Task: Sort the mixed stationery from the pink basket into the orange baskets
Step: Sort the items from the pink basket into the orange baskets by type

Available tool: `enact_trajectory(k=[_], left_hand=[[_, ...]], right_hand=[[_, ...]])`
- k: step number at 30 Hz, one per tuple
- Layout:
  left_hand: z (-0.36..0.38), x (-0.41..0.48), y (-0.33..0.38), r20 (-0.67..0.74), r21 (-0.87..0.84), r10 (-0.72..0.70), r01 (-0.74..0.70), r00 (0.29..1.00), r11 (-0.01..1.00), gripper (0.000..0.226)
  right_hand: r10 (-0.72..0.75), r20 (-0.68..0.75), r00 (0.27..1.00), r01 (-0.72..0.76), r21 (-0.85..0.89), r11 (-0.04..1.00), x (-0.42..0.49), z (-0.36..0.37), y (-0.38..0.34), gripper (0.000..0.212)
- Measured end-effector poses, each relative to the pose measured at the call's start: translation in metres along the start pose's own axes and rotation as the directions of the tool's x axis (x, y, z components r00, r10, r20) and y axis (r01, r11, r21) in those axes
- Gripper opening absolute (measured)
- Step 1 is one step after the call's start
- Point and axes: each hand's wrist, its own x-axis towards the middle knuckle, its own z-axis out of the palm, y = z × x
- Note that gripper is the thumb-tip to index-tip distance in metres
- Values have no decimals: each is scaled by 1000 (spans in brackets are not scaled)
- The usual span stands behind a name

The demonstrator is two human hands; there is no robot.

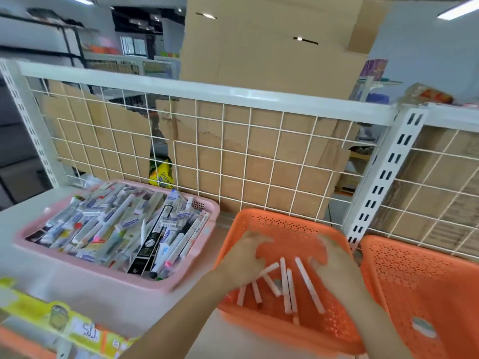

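Note:
A pink basket (204, 218) on the left of the shelf is heaped with mixed stationery (121, 224): pens, markers, erasers and packets. To its right stands an orange basket (282, 218) with several white pens (286, 286) lying loose on its floor. Both my hands are inside it. My left hand (246, 257) hovers over the left pens, fingers loosely bent and blurred. My right hand (334, 263) is above the right pens, fingers spread. Neither hand plainly grips anything. A second orange basket (404, 268) sits at the far right, holding one small whitish item (423, 327).
A white wire grid panel (233, 156) backed with cardboard closes the shelf behind the baskets. A slotted white upright (383, 177) stands between the two orange baskets. Yellow-green packaged goods (64, 322) lie on the lower shelf edge at the front left.

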Motion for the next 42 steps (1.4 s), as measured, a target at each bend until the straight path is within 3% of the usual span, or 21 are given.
enact_trajectory(k=[5, 7, 11, 21, 24, 27, 30, 32, 34, 38, 42], left_hand=[[-41, -17, -10, -137, -39, 132, -138, 982, 990, 43], [-61, -25, -25, -198, -57, 109, -123, 974, 991, 39], [-108, -36, -58, -321, 61, 97, -82, 942, 995, 32], [-217, -42, -169, -402, 187, 11, 70, 915, 980, 37], [-237, -41, -193, -347, 244, -14, 105, 938, 964, 41], [-248, -39, -217, -147, 360, -60, 110, 987, 927, 55], [-255, -36, -235, 19, 472, -35, 21, 999, 881, 104], [-257, -33, -247, 67, 514, 10, -43, 998, 856, 122], [-259, -30, -252, 58, 528, 42, -67, 997, 847, 113], [-259, -25, -259, 33, 653, 122, -114, 992, 749, 68], [-256, -20, -262, -4, 572, 180, -145, 984, 807, 84]], right_hand=[[-72, -106, 992, 89, 158, 983, -6, -12, -11, 42], [-85, -126, 988, 111, 213, 971, -6, -14, -21, 39], [-114, -125, 986, 144, 258, 955, -2, -9, -51, 36], [-238, -83, 968, 252, 322, 913, 18, 54, -166, 33], [-303, -8, 953, 294, 265, 918, 21, 80, -197, 36], [-357, 96, 929, 340, 157, 927, 28, 104, -218, 47], [-334, 233, 913, 332, 50, 942, 35, 123, -229, 62], [-301, 276, 913, 317, -13, 948, 38, 131, -233, 68], [-283, 253, 925, 310, -75, 948, 41, 135, -235, 66], [-281, 151, 948, 300, -125, 946, 43, 138, -238, 49], [-260, 106, 960, 272, -118, 955, 40, 142, -239, 44]])
